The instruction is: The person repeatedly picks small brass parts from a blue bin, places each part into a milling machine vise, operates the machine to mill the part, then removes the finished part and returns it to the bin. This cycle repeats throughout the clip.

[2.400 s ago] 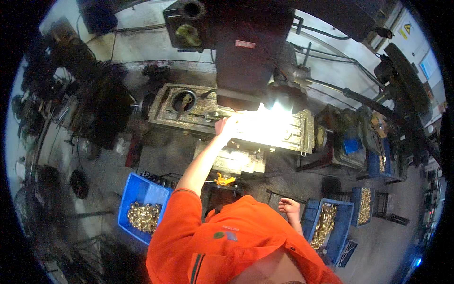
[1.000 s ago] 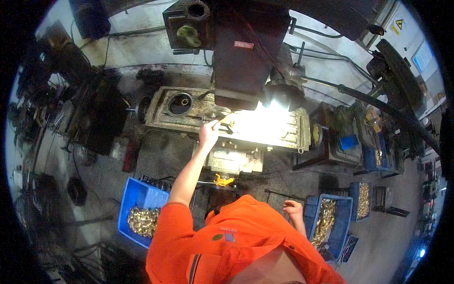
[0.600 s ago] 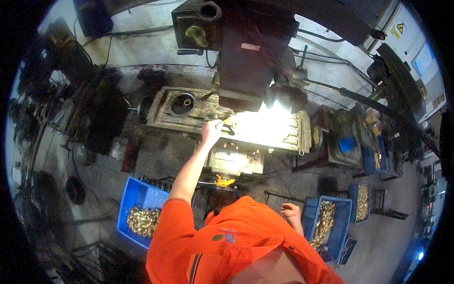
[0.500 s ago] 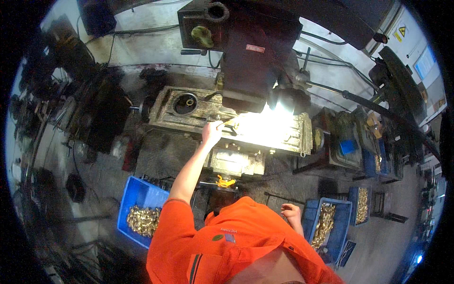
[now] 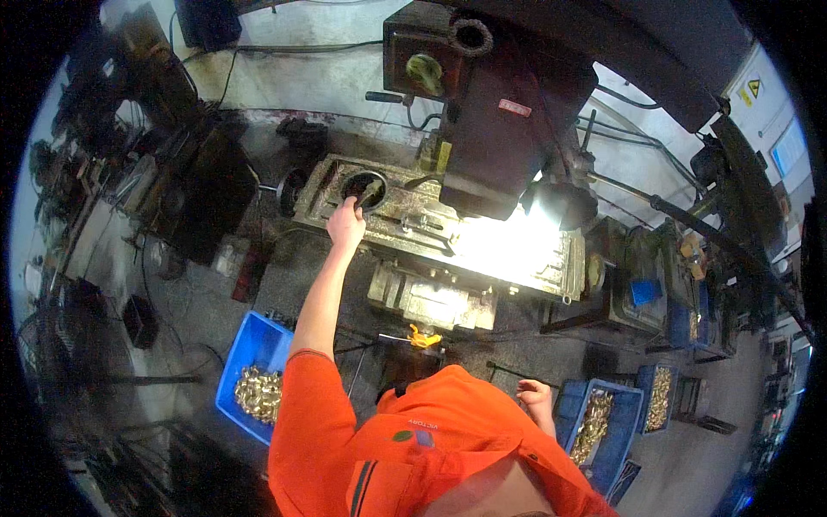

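Observation:
On the left part of the metal machine table (image 5: 413, 226), my left hand (image 5: 346, 224) is closed on a short brush-like tool (image 5: 372, 191). Its far end is inside a round black bowl (image 5: 348, 184), and my fingers are at the bowl's near rim. My right hand (image 5: 536, 398) hangs low beside my body, its fingers curled, next to a blue bin (image 5: 633, 403) of brass-coloured parts (image 5: 594, 426). Whether it holds anything small is hidden. Strong lamp glare washes out the table's right half.
The dark machine head (image 5: 491, 129) overhangs the table. A blue bin (image 5: 231, 379) with shiny brass-coloured parts stands at left. Another blue bin (image 5: 642, 379) is at far right. A yellow-orange cloth-like thing (image 5: 422, 336) hangs below the table. A dark arm (image 5: 689, 211) slants across the right.
My left hand has moved left along the table with the brush-like tool, from beside the glare to the black bowl. My right hand stays low at my side. The view has shifted slightly.

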